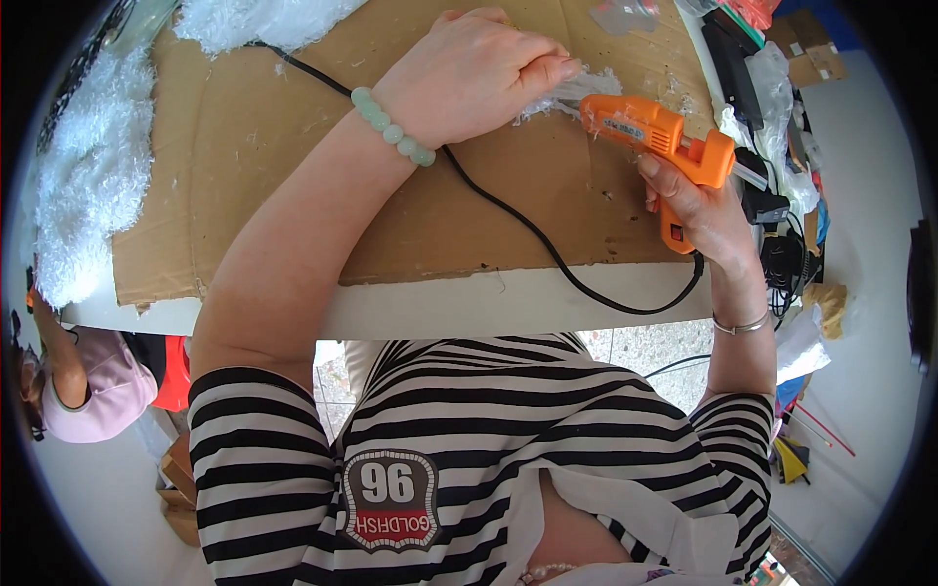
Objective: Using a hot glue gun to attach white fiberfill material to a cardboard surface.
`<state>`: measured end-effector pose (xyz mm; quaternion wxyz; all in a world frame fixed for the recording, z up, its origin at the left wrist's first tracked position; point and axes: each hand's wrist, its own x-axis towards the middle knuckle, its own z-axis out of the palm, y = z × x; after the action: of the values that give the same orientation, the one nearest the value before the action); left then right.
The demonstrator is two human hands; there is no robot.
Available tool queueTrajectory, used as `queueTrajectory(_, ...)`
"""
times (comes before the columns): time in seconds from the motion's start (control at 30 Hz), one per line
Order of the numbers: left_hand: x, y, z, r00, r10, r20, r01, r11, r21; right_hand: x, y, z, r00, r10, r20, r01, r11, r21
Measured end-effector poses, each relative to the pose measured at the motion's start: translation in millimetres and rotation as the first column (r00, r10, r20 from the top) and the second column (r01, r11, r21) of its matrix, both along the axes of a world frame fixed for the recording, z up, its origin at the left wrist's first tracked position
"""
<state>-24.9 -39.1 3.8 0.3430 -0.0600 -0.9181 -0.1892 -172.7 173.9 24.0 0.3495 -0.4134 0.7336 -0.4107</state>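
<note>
My right hand (699,205) is wrapped round the handle of an orange hot glue gun (640,122), whose nozzle points left. Close to the nozzle tip, a white frayed, tinsel-like piece (598,83) lies low over the cardboard. My left hand (479,73) is closed at that piece, thumb along its edge; the other fingertips are hidden beneath the hand. From the gun's handle a black cord (532,230) curves left across the cardboard and passes under my left wrist, which wears a pale green bead bracelet (393,133).
Brown cardboard (410,239) covers the white table (440,313). White shaggy material (93,186) heaps along the left and far left edges. Clear plastic (625,15) lies at the back. Cables and black adapters (767,205) crowd the right edge. Another person (98,386) is at far left.
</note>
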Motion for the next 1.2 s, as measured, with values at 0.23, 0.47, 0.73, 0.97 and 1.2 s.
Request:
queueTrajectory(0.23, 0, 1, -4, 0.964, 0.046, 0.262, -0.128, 0.944, 0.304, 4, 9, 10, 0.986, -0.132, 0.105, 0.149, 0.974, -0.168)
queueTrajectory(0.47, -1, 9, -12, 0.988, 0.135, 0.081, -0.138, 0.99, 0.03, -15, 18, -5, 0.88, -0.086, 0.468, 0.28, 0.888, -0.365)
queueTrajectory(0.73, -8, 32, -7, 0.985, 0.172, 0.027, -0.164, 0.969, -0.182, -39, 9, -9, 0.751, -0.11, 0.651, 0.434, 0.825, -0.362)
queueTrajectory(0.97, -13, 32, -15, 0.984, 0.166, 0.061, -0.151, 0.967, -0.207, -55, -7, -6, 0.761, -0.238, 0.604, 0.507, 0.798, -0.325)
queueTrajectory(1.2, -20, 32, -14, 0.982, 0.184, 0.038, -0.176, 0.973, -0.149, -66, -8, -18, 0.739, -0.211, 0.64, 0.505, 0.802, -0.319)
